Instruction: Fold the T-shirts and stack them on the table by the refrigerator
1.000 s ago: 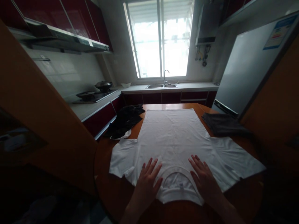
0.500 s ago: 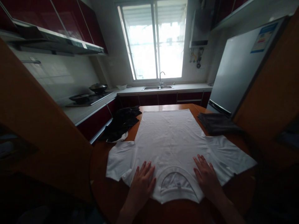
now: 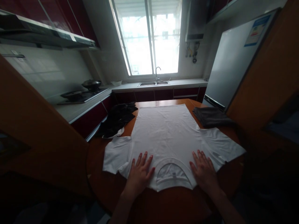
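A white T-shirt [image 3: 165, 130] lies spread flat on the wooden table [image 3: 102, 183], its collar towards me and its hem at the far side. Both sleeves stick out to the sides. My left hand [image 3: 140, 172] rests on the shirt left of the collar, fingers spread. On the other side of the collar, my right hand [image 3: 203, 169] lies flat on the cloth, its fingers also apart. Neither hand holds anything.
Dark clothing [image 3: 119, 116] lies heaped at the table's left edge. A folded dark grey cloth [image 3: 211, 117] is at the right. Beyond stand a counter with a sink [image 3: 154, 83], a stove with pans [image 3: 91, 84], and a fridge [image 3: 238, 56].
The view has shifted, so the table and room sit a little higher and further left. Both hands stay on the shirt beside the collar, the left one's fingers spread wider.
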`<action>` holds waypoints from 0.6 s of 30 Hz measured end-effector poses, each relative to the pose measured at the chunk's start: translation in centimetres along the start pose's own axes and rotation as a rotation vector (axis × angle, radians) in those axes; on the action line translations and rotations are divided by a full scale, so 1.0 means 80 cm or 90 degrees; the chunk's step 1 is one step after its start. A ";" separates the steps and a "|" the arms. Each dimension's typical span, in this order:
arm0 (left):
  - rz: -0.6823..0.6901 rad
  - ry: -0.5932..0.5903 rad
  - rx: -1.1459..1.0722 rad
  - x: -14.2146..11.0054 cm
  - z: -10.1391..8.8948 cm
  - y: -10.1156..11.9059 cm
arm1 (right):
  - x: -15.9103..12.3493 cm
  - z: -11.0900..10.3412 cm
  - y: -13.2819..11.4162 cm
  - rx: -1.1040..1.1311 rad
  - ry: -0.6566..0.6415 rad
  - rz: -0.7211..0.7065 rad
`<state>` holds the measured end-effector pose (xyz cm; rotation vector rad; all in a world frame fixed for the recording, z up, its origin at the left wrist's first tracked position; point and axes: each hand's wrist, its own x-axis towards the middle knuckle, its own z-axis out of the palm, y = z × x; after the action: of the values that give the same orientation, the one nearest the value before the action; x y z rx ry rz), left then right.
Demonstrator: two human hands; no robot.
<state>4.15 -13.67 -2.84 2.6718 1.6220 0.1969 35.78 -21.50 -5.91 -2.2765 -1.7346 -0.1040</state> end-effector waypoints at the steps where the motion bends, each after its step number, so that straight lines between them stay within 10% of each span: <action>1: 0.001 -0.003 -0.002 -0.001 0.000 0.000 | -0.002 -0.001 0.001 0.001 0.003 0.001; 18: -0.048 0.090 -0.042 0.005 0.005 -0.013 | 0.004 -0.002 0.020 0.055 0.066 -0.003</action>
<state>3.47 -12.83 -3.29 2.5960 1.7183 0.4390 37.41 -21.62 -5.98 -2.1671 -1.6588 -0.1437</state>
